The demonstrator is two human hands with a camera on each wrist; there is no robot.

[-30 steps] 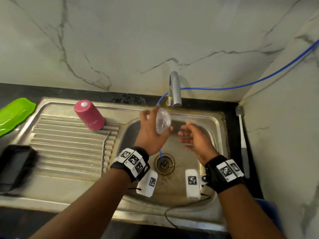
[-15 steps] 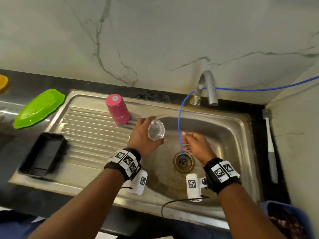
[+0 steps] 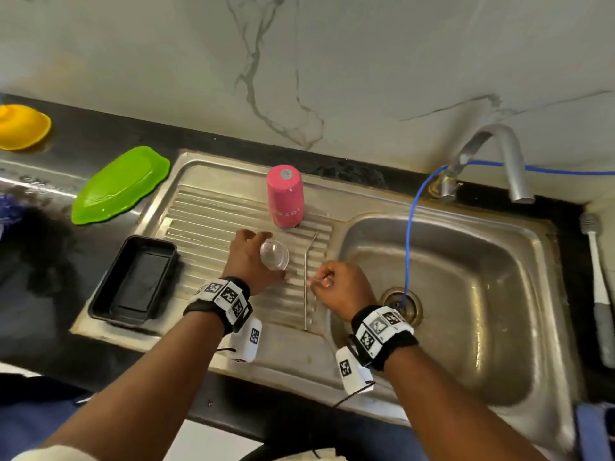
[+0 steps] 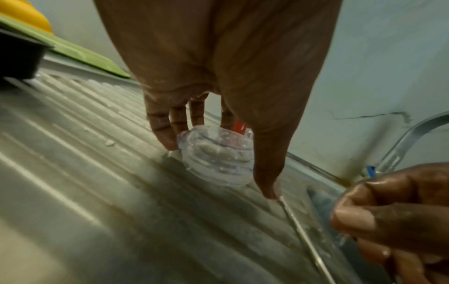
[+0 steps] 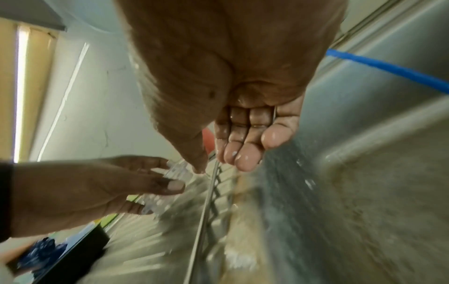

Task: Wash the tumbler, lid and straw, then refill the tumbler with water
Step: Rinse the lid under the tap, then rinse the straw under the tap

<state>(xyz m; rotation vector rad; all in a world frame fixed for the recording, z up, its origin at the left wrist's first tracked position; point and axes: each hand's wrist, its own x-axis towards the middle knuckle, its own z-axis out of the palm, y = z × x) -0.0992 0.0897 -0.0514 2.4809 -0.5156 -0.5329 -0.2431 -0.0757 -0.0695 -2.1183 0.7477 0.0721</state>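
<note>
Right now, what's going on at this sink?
A person is at a steel sink, working over its ribbed drainboard. The left hand grips a clear plastic lid just above the ribs. The right hand, fingers curled, is at a thin metal straw lying along the drainboard's edge; whether it grips it is unclear. The pink tumbler stands upside down behind them. No water shows at the tap.

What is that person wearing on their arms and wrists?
Both forearms are bare, with no sleeves. Each wrist carries a black band set with white tiles printed with black square codes. A small white box, also code-marked, hangs beneath each band, and a thin black cable trails from the right one.
</note>
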